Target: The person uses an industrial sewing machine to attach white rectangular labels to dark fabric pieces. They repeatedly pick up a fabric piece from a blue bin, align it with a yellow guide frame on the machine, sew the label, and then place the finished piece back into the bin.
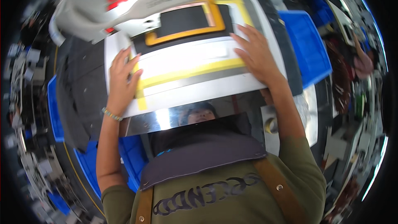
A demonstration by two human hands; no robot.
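Note:
My left hand (pixel 121 79) rests at the left side of a white sheet (pixel 188 90), its fingers apart and partly over a strip of yellow tape (pixel 190 72). On the opposite side my right hand (pixel 258 56) lies with spread fingers on the sheet's right part. Neither hand grips anything. Between and beyond them is an orange rectangular frame (pixel 187 34) around a black panel (pixel 182 20). The pale arm of what looks like a sewing machine (pixel 155 4) reaches over the frame's far side and hides part of it.
A shiny metal strip (pixel 236 103) runs along the near edge. Blue bins stand at the right (pixel 304 45), at the far left (pixel 54 108) and below the left forearm (pixel 87 161). A tape roll (pixel 271 125) lies near my right forearm. Another person's arm (pixel 362 60) shows far right.

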